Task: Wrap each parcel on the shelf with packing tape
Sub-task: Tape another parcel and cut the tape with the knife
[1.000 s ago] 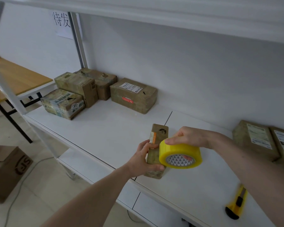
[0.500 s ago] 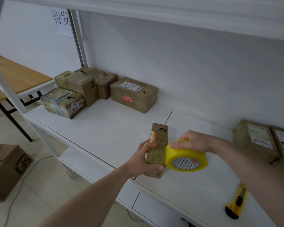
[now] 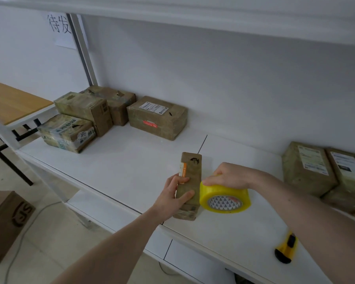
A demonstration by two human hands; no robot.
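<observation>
**Now: tape roll pressed up against the slim parcel**

Here we are at the white shelf (image 3: 119, 160), and both hands are busy. The left hand (image 3: 172, 198) grips a narrow brown parcel (image 3: 191, 177) standing upright near the shelf's front edge, thumb laid across its front face, fingers curled round the left side. The right hand (image 3: 232, 174) comes over the top of the yellow tape roll (image 3: 224, 199), fingers curled on its rim, and the roll sits tight against the parcel's right side, its patterned core facing the camera.

At the back left, four more parcels wait in a cluster: one with a white label (image 3: 157, 116), two stacked behind (image 3: 84, 108), and a printed one in front (image 3: 67, 132). Off to the right, another pair of labelled parcels (image 3: 307, 167) sits close to the wall. A yellow utility knife (image 3: 285, 251) lies on the shelf near the right forearm. Down on the floor at left, a cardboard box (image 3: 6, 222).
</observation>
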